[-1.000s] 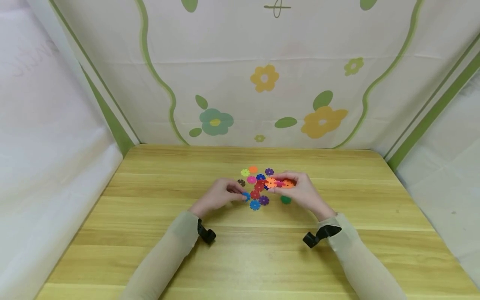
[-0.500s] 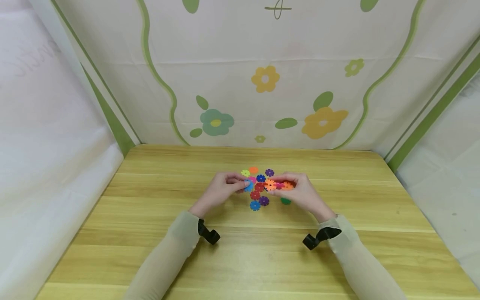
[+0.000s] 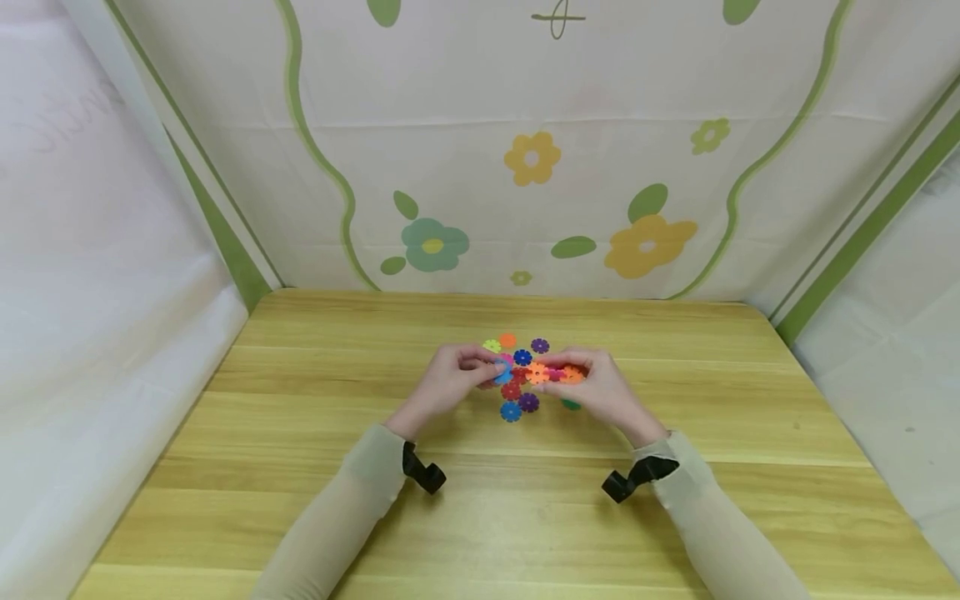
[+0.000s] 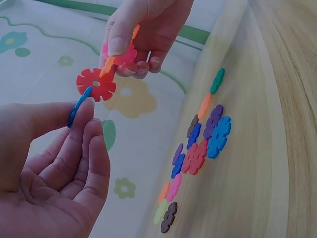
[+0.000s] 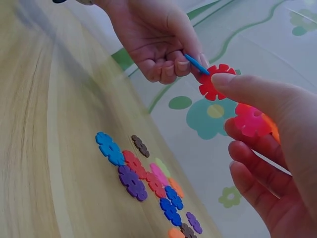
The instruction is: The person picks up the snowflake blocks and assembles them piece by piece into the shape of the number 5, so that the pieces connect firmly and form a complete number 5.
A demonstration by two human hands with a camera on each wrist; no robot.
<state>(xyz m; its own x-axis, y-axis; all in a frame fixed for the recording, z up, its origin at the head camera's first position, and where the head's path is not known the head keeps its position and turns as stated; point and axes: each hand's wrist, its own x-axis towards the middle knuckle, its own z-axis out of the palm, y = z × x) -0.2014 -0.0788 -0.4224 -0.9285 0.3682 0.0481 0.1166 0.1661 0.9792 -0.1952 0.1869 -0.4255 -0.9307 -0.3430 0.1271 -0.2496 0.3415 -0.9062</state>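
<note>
My left hand [image 3: 444, 385] pinches a light blue notched disc [image 4: 79, 107] between thumb and forefinger. In my right hand [image 3: 606, 392] is a chain of joined discs, held by thumb and fingers: orange ones, a pink one [image 5: 251, 120] and, at the end nearest my left hand, a red one [image 4: 96, 84]. The blue disc's edge meets the red disc's rim in the left wrist view; whether it sits in a notch, I cannot tell. Both hands are raised above the tabletop.
Several loose discs lie below the hands on the wooden table [image 3: 525, 517], among them a light blue [image 3: 511, 411], a purple [image 3: 528, 402], a dark blue [image 3: 522, 357] and a green one [image 4: 217, 81]. A patterned cloth [image 3: 450, 150] hangs behind the table.
My left hand has moved up and right with the blue disc, from the table's loose discs to the chain. My right hand has shifted slightly left with the chain.
</note>
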